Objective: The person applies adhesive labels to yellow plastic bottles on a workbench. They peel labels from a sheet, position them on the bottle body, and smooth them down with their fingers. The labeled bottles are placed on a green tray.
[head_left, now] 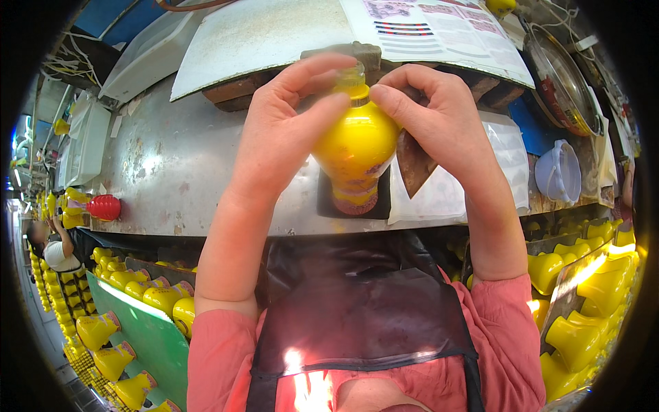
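A glossy yellow vase [358, 141] with a rounded belly and narrow neck stands upright on a dark pad [382, 194] at the table's edge. Purple patterned patches show on its lower belly and foot. A translucent yellowish piece [351, 73] sits at the top of the neck; I cannot tell what it is. My left hand [298, 113] curls round the neck from the left, thumb against the vase's shoulder. From the right, my right hand [429, 103] bends its fingers behind the neck, thumb on the shoulder. Some fingertips are hidden.
Behind the vase lies a white board [268, 44] with printed sheets [439, 34]. A brown triangular piece [415, 165] rests beside the vase. A lilac bucket [558, 172] stands right, a red ribbed object [104, 207] left. Racks of yellow vases [576, 336] flank me; another person [60, 254] is far left.
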Motion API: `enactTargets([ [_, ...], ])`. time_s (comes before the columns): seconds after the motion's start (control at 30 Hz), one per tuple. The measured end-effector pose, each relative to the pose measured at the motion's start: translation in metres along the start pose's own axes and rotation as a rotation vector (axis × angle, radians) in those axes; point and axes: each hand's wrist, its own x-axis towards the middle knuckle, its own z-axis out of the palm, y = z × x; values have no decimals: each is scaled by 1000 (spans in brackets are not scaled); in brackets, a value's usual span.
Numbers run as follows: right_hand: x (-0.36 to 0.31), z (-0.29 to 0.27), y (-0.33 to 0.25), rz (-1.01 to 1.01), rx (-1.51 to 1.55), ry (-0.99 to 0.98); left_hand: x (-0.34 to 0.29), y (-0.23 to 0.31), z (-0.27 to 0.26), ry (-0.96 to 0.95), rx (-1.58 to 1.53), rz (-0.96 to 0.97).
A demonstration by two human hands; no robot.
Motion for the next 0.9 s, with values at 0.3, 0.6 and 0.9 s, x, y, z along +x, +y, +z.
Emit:
enactTargets([
  [0.3,4,3,-8,-51,-161,18,0,-1,3,23,21,35],
  [0.6,3,0,-7,17,-7,-33,-2,-2,2,-2,-32,32],
  [0.9,3,1,-11,-4,16,-24,-1,-2,2,-12,-33,31],
])
